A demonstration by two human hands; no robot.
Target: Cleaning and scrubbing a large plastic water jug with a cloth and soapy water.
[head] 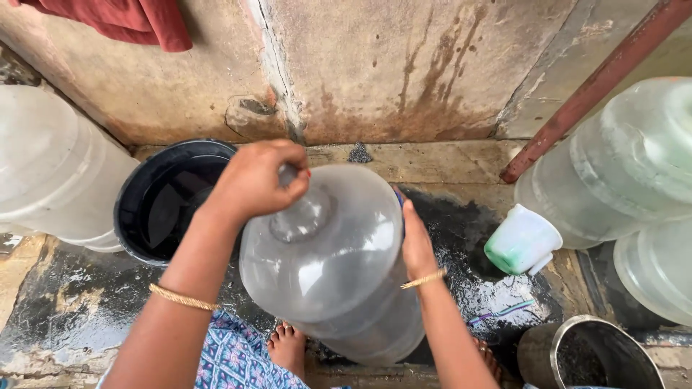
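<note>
A person stands barefoot on a wet, dark-stained concrete floor (pixel 65 317), one foot (pixel 288 347) showing beneath a large clear water jug (pixel 335 266) tilted toward the camera. At the near right edge of the floor sits a steel pot (pixel 587 356), with a thin blue-and-white stick, possibly a toothbrush (pixel 502 313), lying just beyond it. The right hand (pixel 417 241) is pressed against the jug's far side, fingers (pixel 408 213) extended along the plastic; the left hand (pixel 256 180) is closed around the jug's neck, fingers curled tight. A black bucket of water (pixel 167 202) stands just left of the jug, a green-and-white plastic mug (pixel 522 241) tipped on its side to the right. More translucent jugs (pixel 620 158) flank both sides. Behind, a stained plaster wall (pixel 375 65), a rusty pipe (pixel 598 83) and a red cloth (pixel 122 18).
</note>
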